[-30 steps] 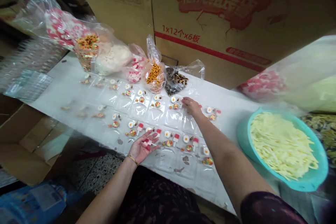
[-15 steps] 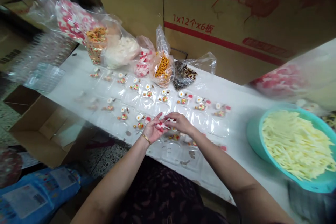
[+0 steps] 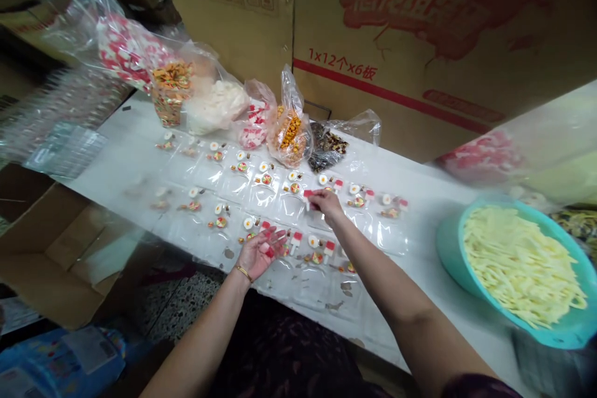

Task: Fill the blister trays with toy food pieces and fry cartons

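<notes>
The right hand (image 3: 327, 204) pinches a small red-and-white popsicle-shaped piece (image 3: 307, 194) at the far row of clear shiny plastic trays (image 3: 291, 210); the left hand (image 3: 256, 256) is palm up, fingers spread, apparently so loose red-and-white pieces (image 3: 267, 250) rest within reach

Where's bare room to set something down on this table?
The white table shows bare between the clear trays and turquoise basin, and at left, between the carton and bags. Crowded: among the bags, and mid-table around the left hand and right hand.
</notes>
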`<state>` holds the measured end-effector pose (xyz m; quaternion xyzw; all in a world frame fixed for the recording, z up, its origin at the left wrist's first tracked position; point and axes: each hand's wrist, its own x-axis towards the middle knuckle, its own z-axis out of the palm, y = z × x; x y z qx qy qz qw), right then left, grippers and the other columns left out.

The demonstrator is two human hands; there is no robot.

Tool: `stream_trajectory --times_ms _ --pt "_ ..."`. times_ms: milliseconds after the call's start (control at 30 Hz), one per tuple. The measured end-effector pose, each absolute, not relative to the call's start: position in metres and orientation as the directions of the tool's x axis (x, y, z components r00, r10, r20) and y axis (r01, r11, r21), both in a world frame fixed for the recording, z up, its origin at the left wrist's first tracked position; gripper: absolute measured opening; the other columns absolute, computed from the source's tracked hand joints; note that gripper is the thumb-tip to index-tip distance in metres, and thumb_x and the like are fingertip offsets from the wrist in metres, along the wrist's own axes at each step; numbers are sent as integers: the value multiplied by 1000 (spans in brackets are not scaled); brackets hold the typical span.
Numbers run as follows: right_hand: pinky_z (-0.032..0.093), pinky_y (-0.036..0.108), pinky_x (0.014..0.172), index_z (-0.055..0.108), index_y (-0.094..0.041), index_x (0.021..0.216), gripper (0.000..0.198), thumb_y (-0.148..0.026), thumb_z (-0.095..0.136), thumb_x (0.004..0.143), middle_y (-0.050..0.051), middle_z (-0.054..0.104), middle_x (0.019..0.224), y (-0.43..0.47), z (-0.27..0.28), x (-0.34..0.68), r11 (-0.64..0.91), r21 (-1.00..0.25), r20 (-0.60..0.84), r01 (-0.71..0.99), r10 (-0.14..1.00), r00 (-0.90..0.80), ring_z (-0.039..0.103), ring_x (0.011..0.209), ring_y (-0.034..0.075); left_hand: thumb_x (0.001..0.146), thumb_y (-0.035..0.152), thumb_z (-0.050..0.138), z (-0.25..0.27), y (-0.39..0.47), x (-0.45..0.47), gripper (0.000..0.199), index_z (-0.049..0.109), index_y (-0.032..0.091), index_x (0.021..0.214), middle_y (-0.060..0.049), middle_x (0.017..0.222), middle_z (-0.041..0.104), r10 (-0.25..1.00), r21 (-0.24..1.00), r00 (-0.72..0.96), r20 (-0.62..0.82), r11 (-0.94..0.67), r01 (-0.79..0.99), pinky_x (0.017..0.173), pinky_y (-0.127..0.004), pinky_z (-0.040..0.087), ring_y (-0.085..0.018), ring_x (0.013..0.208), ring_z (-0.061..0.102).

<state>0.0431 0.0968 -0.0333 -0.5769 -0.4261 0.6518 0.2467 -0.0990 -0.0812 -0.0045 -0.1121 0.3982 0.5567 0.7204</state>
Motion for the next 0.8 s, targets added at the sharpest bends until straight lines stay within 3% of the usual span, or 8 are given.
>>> stream_trajectory --times_ms 100,200,367,467,567,667,733,800 --pt "45 24 52 58 -13 74 13 -20 58 64 -1 58 55 129 -43 25 -395 -816 -434 421 901 4 54 50 11 72 15 51 -1 -90 -108 32 54 17 104 -11 107 60 697 288 17 -717 319 -903 85 -40 44 -24 98 57" --pt "45 28 67 63 -13 79 15 -18 53 69 6 64 73 135 -47 18 -289 -745 -348 601 937 19 59 72 18 74 18 50 3 -93 -113 34 53 17 108 -11 110 58 715 250 31 -698 284 -926 87 -41 43 -24 102 55" --pt "38 34 85 57 -19 108 36 -10 38 79 9 53 118 118 -47 30 348 -383 -180 856 880 -439 50 102 22 76 35 48 10 -87 -123 37 53 16 109 -11 116 55 779 186 45 -625 205 -961 89 -44 40 -25 108 50" --pt "37 41 86 50 -21 117 41 -9 38 79 8 45 128 113 -44 32 495 -248 -241 833 801 -548 45 106 25 77 43 46 11 -82 -128 43 52 16 110 -12 120 52 791 170 65 -608 210 -963 89 -44 39 -26 109 49" --pt "37 38 89 52 -17 115 36 -14 40 81 9 47 125 98 -31 21 513 -390 -157 765 781 -604 45 107 23 77 47 45 11 -79 -129 45 52 15 108 -13 119 52 782 163 80 -618 227 -960 88 -44 39 -27 108 50" --pt "38 30 87 58 -17 107 29 -21 49 79 8 58 109 64 -12 1 589 -653 -48 476 595 -803 50 100 18 77 49 44 9 -77 -125 44 55 14 101 -12 104 60 754 152 94 -650 250 -956 86 -44 41 -24 98 55" --pt "39 29 84 62 -19 97 22 -20 52 77 6 61 96 37 -2 -10 600 -733 -27 320 445 -895 53 92 16 78 47 44 8 -77 -123 39 57 14 94 -9 89 63 740 149 97 -665 259 -954 83 -42 43 -21 87 59" --pt "40 27 79 63 -19 86 15 -16 52 76 4 62 87 18 1 -14 519 -782 -91 345 452 -887 54 85 15 79 45 44 8 -79 -121 36 57 14 92 -6 82 63 738 150 107 -666 273 -950 80 -39 44 -18 80 59"
